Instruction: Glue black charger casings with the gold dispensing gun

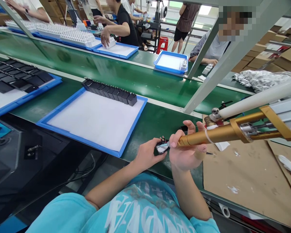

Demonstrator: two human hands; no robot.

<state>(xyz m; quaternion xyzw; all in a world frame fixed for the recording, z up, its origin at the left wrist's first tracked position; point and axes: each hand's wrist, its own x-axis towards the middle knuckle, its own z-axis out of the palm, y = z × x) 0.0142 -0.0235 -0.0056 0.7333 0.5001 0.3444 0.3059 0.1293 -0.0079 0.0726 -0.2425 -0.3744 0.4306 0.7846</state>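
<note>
Below the frame's centre, my left hand (pixel 149 153) grips a small black part (pixel 162 147) with a pale inner face, its fingers closed round the edge. My right hand (pixel 188 150) is wrapped under and around the front of a gold-coloured dispensing tool (pixel 208 135), with some fingers raised. The tool's pale nozzle (pixel 170 144) touches or nearly touches the small part; the exact contact is too small to tell. A blue-rimmed tray (pixel 122 152) lies to the left, with a row of black parts (pixel 109 91) along its far edge.
Another blue tray (pixel 26 103) at the left holds many black parts. Brown cardboard (pixel 242 181) covers the bench on the right. A slanting metal post (pixel 208 77) rises beyond my hands. Across the green conveyor (pixel 111 74), people work beside trays of white parts.
</note>
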